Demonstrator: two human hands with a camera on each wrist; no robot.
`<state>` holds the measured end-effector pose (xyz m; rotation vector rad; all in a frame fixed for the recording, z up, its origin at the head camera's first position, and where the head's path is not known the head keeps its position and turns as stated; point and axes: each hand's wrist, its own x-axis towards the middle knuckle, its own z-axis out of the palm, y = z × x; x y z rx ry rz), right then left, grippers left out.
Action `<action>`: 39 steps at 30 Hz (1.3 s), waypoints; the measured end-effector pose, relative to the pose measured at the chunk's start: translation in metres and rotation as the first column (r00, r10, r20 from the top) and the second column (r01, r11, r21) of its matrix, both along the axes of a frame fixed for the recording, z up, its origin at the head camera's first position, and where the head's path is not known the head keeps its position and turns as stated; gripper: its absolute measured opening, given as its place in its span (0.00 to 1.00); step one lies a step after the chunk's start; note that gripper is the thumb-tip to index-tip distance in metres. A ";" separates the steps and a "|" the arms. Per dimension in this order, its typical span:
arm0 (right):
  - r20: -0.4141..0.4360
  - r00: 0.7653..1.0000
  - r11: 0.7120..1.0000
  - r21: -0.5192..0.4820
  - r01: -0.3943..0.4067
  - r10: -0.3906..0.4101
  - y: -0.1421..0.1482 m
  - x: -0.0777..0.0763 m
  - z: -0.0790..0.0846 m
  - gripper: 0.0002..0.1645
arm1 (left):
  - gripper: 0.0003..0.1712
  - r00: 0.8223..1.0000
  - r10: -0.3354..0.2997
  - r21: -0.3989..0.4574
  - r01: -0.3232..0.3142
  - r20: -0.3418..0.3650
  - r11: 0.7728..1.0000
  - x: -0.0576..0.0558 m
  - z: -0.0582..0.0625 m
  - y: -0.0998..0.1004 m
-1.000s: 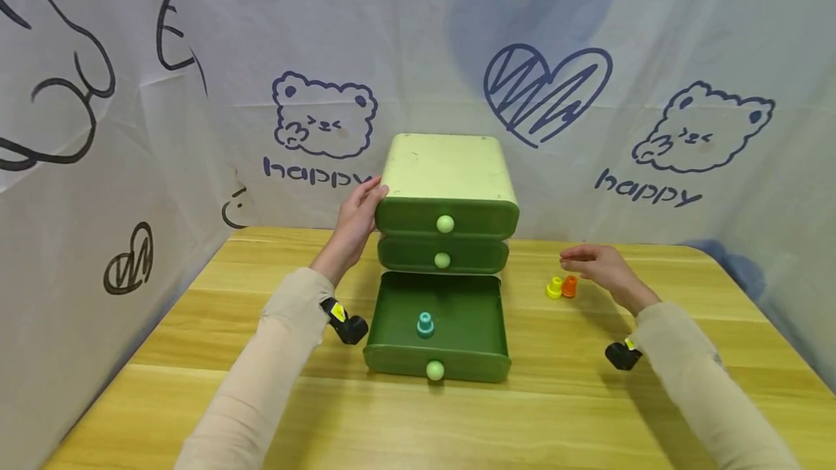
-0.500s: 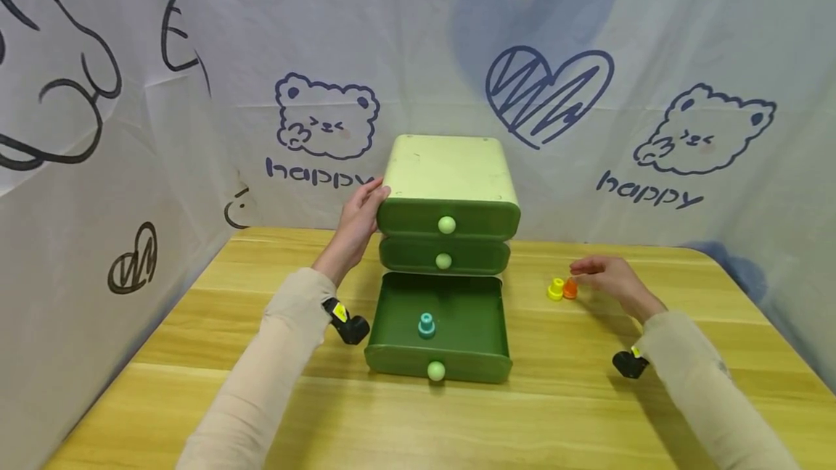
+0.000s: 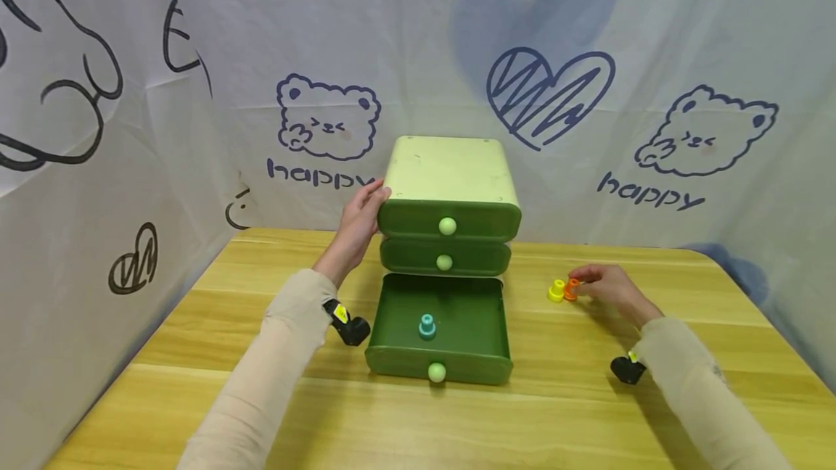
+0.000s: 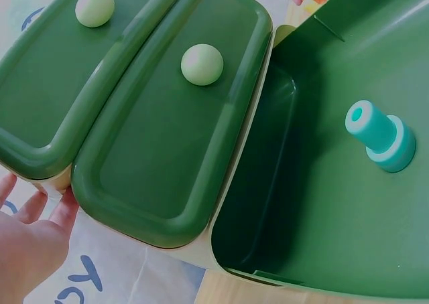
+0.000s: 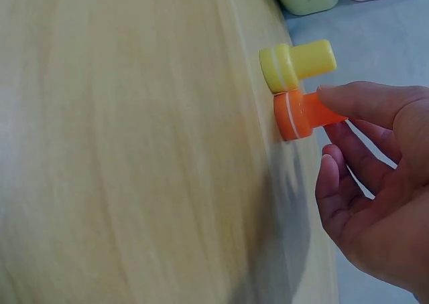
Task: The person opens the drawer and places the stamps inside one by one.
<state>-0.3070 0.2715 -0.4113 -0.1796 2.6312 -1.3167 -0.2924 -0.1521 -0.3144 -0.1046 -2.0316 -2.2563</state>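
Note:
A small drawer cabinet (image 3: 451,172) with a pale yellow shell and green drawers stands mid-table, its bottom drawer (image 3: 439,365) pulled out. Inside that drawer a teal stepped peg (image 4: 381,136) stands upright on its wide base. My left hand (image 3: 358,227) rests against the cabinet's left side near the top, fingers extended along it. To the right of the cabinet, my right hand (image 5: 382,157) pinches the narrow neck of an orange stepped peg (image 5: 293,116) between thumb and fingers. A matching yellow peg (image 5: 295,63) stands right beside the orange one.
The wooden table (image 3: 555,412) reaches back to a white cloth backdrop (image 3: 418,35) with bear and heart drawings. Light green knobs stick out from the drawer fronts, including the bottom drawer's knob (image 3: 436,372).
My right hand first drew back slightly to the right, then came down onto the orange peg, and its fingers now pinch it. The left hand stays on the cabinet.

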 end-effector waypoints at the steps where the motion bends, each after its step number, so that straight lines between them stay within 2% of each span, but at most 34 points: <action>1: -0.002 1.000 1.000 0.007 -0.001 0.001 0.000 0.000 -0.001 0.26 | 0.35 1.000 0.001 0.001 -0.001 -0.001 1.000 0.000 0.000 0.000; 8: 0.016 0.999 0.999 0.036 0.033 -0.033 0.001 -0.003 -0.007 0.27 | 0.33 1.000 0.006 0.023 -0.005 -0.012 1.000 -0.001 0.000 0.000; 17: 0.002 1.000 0.998 0.057 0.031 -0.031 -0.002 -0.001 -0.007 0.25 | 0.33 1.000 0.011 0.011 -0.011 -0.002 1.000 -0.001 0.000 0.001; 28: -0.129 0.992 0.996 0.081 0.023 -0.012 -0.019 0.012 0.013 0.23 | 0.34 1.000 0.003 0.010 -0.003 -0.003 1.000 0.001 0.002 0.000; 39: -0.124 0.992 0.999 0.047 -0.004 0.010 -0.041 0.021 0.030 0.23 | 0.33 1.000 0.008 0.008 -0.008 0.007 1.000 0.002 0.004 0.001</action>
